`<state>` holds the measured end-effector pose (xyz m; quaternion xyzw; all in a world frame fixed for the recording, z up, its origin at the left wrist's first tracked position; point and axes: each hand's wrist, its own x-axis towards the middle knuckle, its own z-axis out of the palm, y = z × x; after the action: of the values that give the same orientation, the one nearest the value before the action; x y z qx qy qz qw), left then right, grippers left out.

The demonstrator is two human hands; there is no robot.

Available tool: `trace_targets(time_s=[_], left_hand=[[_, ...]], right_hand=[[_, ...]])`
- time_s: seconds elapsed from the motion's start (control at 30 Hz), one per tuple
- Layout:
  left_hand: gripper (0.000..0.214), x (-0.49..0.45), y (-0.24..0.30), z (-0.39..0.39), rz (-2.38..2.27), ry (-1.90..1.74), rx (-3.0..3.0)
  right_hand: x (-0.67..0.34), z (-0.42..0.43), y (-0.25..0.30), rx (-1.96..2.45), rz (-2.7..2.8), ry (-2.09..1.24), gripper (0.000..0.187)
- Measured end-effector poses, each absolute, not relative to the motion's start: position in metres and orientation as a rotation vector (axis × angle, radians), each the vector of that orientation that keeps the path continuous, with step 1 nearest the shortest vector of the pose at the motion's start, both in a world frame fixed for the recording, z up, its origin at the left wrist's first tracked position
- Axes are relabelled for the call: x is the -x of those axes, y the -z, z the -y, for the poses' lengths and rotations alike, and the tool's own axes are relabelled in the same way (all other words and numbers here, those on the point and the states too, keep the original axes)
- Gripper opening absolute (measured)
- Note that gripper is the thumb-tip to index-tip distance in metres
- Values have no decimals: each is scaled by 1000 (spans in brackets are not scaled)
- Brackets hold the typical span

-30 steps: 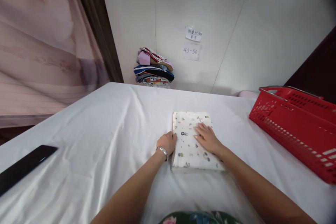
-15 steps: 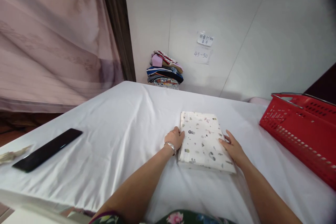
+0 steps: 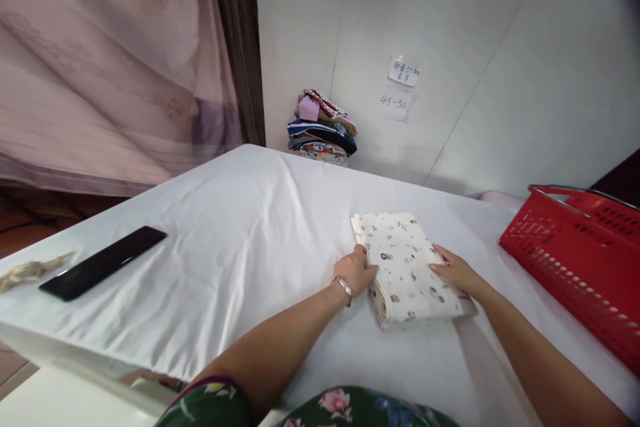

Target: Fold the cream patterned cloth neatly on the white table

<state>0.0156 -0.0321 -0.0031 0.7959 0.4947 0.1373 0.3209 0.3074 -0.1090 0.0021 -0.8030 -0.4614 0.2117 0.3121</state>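
A folded white cloth (image 3: pixel 407 267) with small grey, green and pink prints lies in front of me, its layers showing along the left side. My left hand (image 3: pixel 356 270), with a silver bracelet at the wrist, grips its left edge, thumb on top and the other fingers partly hidden. On the opposite edge, my right hand (image 3: pixel 455 270) holds the cloth with the thumb on top. The near right corner looks slightly lifted off the white-covered table (image 3: pixel 240 247).
A red plastic basket (image 3: pixel 575 260) with metal handles stands at the right. Stacked folded fabrics (image 3: pixel 323 127) rise beyond the far edge. On the left lie a black flat slab (image 3: pixel 105 263) and a beige cloth-like strip (image 3: pixel 33 271). Two paper notes (image 3: pixel 400 90) hang on the wall.
Both hands have moved slightly right with the cloth, and its layered left side now shows more. The left hand has closed further over the edge. The whole view has shifted a little.
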Motion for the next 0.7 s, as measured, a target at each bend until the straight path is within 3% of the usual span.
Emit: trace_targets(time_s=[0.17, 0.3, 0.4, 0.5, 0.7], left_hand=[[44, -16, 7, 30, -1316, -374, -2083], [45, -15, 9, 28, -1323, -398, -2067], [41, -13, 9, 25, -1325, -409, -2033], [37, -11, 7, 15, -1296, -394, -1965], [44, -23, -5, -27, -1385, -381, -1892]], right_hand=[[-260, 122, 2, 2123, 1661, -116, 56], [-192, 142, 7, 1932, 2017, -140, 53], [-155, 153, 18, 1751, 2310, 20, 58], [-139, 158, 27, 1708, 2341, 258, 64], [-131, 163, 33, 1647, 2318, 466, 56]])
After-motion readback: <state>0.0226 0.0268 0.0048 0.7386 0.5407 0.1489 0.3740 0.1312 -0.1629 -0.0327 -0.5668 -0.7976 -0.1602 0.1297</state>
